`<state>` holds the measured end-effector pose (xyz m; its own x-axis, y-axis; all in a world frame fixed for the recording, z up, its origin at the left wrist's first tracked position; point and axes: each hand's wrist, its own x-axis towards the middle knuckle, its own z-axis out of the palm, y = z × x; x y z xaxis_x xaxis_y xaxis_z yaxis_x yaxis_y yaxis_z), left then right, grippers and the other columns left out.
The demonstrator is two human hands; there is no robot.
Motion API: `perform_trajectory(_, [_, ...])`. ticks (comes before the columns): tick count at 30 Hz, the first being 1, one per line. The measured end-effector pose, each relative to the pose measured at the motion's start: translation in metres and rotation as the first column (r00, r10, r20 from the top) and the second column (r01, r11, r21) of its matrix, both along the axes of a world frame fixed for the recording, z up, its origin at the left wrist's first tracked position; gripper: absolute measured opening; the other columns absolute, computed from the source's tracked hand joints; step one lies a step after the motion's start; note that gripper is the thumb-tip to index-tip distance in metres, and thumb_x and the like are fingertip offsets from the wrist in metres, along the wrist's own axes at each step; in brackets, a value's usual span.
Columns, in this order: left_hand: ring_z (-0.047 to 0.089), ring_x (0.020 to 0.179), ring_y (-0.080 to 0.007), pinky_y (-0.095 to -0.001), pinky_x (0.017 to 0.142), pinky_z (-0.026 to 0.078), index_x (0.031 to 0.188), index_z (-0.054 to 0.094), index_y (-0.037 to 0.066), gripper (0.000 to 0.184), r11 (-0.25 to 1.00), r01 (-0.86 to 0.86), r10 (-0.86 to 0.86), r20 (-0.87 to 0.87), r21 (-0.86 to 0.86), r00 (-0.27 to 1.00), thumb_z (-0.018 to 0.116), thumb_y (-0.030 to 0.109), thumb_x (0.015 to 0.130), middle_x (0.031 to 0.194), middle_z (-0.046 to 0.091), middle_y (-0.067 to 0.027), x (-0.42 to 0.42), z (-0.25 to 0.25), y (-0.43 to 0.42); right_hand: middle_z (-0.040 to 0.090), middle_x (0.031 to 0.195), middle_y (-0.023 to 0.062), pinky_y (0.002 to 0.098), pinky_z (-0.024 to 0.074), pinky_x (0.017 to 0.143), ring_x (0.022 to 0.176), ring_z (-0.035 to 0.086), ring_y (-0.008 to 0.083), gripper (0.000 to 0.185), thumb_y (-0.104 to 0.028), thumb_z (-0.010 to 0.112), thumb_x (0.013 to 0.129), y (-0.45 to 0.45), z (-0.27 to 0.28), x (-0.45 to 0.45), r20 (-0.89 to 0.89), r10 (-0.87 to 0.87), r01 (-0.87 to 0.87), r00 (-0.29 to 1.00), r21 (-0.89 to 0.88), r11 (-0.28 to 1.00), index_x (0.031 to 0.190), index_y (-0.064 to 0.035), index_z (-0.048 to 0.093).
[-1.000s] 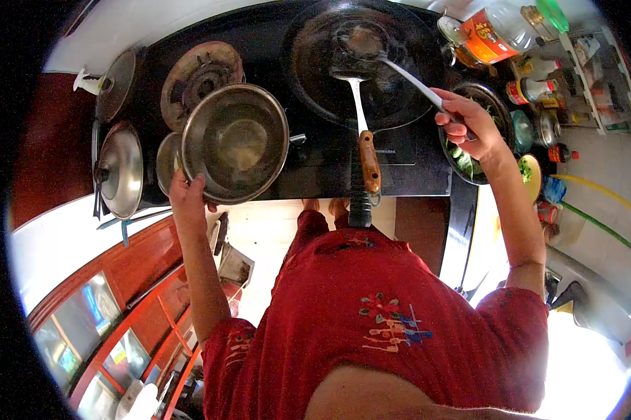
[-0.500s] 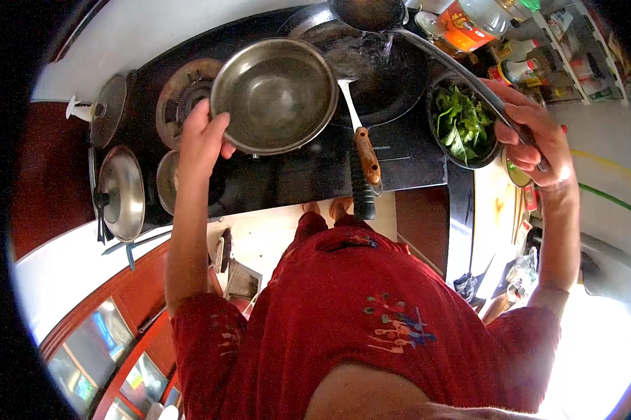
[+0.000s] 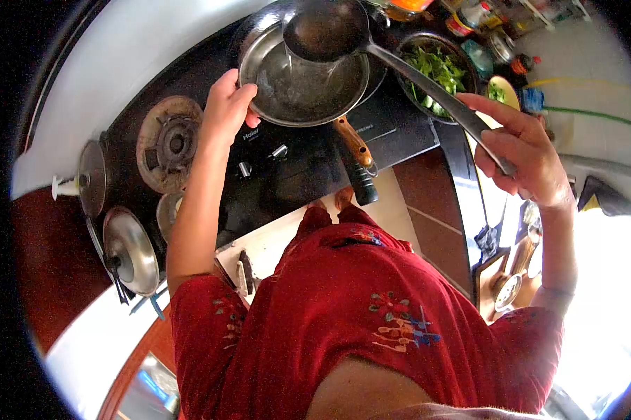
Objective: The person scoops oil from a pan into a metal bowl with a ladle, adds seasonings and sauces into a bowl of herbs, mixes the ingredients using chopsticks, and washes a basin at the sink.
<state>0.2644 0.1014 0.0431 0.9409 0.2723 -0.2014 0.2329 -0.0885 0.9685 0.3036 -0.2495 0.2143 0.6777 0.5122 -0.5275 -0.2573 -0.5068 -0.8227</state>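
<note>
My left hand [image 3: 229, 108] grips the rim of a round stainless steel basin [image 3: 298, 94], thumb over the edge. The basin is held above the wok [image 3: 377, 75], covering most of it. In my right hand [image 3: 522, 150] is the long handle of a large ladle [image 3: 326, 31]. The ladle's dark bowl is over the basin's far side, and a thin stream of liquid seems to fall from it into the basin. A spatula with a wooden handle [image 3: 354, 143] sticks out from beneath the basin; its blade is hidden.
A pot of leafy greens [image 3: 434, 70] stands right of the wok. Bottles [image 3: 469, 17] crowd the back right. On the left are a gas burner [image 3: 175, 143] and a metal lid [image 3: 130, 252]. The wok's black handle [image 3: 361, 183] juts past the stove's front edge.
My left hand has brought the basin right, over the wok. The ladle has come from the wok's far side to above the basin. The camera view has shifted too.
</note>
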Motion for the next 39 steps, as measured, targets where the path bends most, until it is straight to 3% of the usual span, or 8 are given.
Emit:
perform_trajectory(3, [0.048,0.040,-0.0104,-0.0231,0.037,0.040,0.091,0.053,-0.002,0.015,0.998,0.052,-0.051,-0.037,0.041,0.998,0.050,0.009,0.081,0.063,0.056,-0.0073,-0.002,0.008,-0.008,0.056,0.062,0.0052,0.0234,0.0392,0.042,0.044,0.047,0.0072,0.044,-0.010,0.049,0.087,-0.004,-0.003,-0.024,0.220,0.039,0.003,0.975,-0.187,0.982,0.130,-0.0093,0.043])
perform_trajectory(6, [0.048,0.042,-0.0082,-0.0210,0.037,0.036,0.097,0.055,-0.001,0.020,0.994,0.107,-0.107,-0.009,0.009,0.994,0.051,0.012,0.083,0.067,0.057,-0.0041,0.000,0.015,-0.013,0.058,0.065,0.0050,0.0265,0.0448,0.054,0.052,0.051,0.0120,0.046,-0.003,0.051,0.084,-0.016,-0.026,-0.044,0.701,0.269,-0.075,0.660,-0.295,0.953,0.129,-0.0115,0.046])
perform_trajectory(11, [0.047,0.043,-0.0087,-0.0204,0.037,0.035,0.088,0.053,0.001,0.012,0.972,0.182,-0.181,-0.018,0.149,0.983,0.048,0.012,0.084,0.067,0.056,-0.0042,0.013,0.033,-0.024,0.051,0.061,0.0067,0.0354,0.0441,0.041,0.046,0.054,0.0220,0.055,-0.009,0.058,0.073,-0.036,-0.062,-0.067,0.819,0.404,0.034,0.408,-0.456,0.889,0.127,-0.0162,0.048])
perform_trajectory(16, [0.047,0.044,-0.0087,-0.0206,0.038,0.035,0.089,0.053,0.002,0.012,0.958,0.238,-0.232,-0.055,0.160,0.971,0.048,0.011,0.085,0.067,0.056,-0.0044,0.022,0.046,-0.056,0.056,0.064,0.0072,0.0314,0.0426,0.040,0.043,0.051,0.0171,0.048,-0.013,0.054,0.082,-0.077,-0.090,-0.073,0.874,-0.006,0.045,0.485,-0.018,0.999,0.129,-0.0149,0.045])
perform_trajectory(19, [0.047,0.045,-0.0085,-0.0202,0.039,0.036,0.093,0.053,0.002,0.013,0.951,0.242,-0.238,-0.047,0.193,0.970,0.049,0.010,0.084,0.071,0.057,-0.0048,0.028,0.054,-0.096,0.056,0.065,0.0038,0.0254,0.0390,0.039,0.043,0.048,0.0099,0.044,-0.016,0.051,0.087,-0.116,-0.071,-0.076,0.071,-0.311,0.271,0.948,0.333,0.903,0.129,-0.0109,0.044])
perform_trajectory(24, [0.048,0.046,-0.0086,-0.0203,0.039,0.038,0.098,0.053,0.001,0.016,0.953,0.282,-0.284,-0.002,0.109,0.959,0.049,0.011,0.085,0.075,0.058,-0.0045,0.041,0.049,-0.185,0.056,0.064,0.0063,0.0171,0.0292,0.030,0.037,0.043,0.0055,0.042,-0.016,0.048,0.089,-0.209,-0.081,-0.080,-0.598,-0.206,0.600,0.775,0.592,0.538,0.129,-0.0076,0.041])
perform_trajectory(35, [0.055,0.052,-0.0118,-0.0242,0.041,0.048,0.098,0.051,-0.002,0.017,0.895,0.425,-0.431,-0.016,-0.134,0.902,0.051,0.005,0.082,0.080,0.059,-0.0075,0.057,-0.045,-0.438,0.049,0.062,0.0031,0.0175,0.0257,0.033,0.038,0.036,0.0047,0.048,-0.016,0.043,0.088,-0.404,-0.094,-0.150,-0.602,-0.495,0.779,0.626,0.459,0.427,0.135,-0.0089,0.035])
perform_trajectory(39, [0.055,0.051,-0.0133,-0.0264,0.041,0.049,0.088,0.052,-0.002,0.010,0.842,0.508,-0.524,-0.048,-0.181,0.851,0.051,0.004,0.081,0.077,0.059,-0.0090,0.066,-0.096,-0.521,0.051,0.061,0.0033,0.0180,0.0304,0.037,0.040,0.039,0.0047,0.047,-0.014,0.047,0.087,-0.428,-0.110,-0.175,-0.204,-0.770,0.796,0.604,0.181,0.577,0.134,-0.0098,0.039])
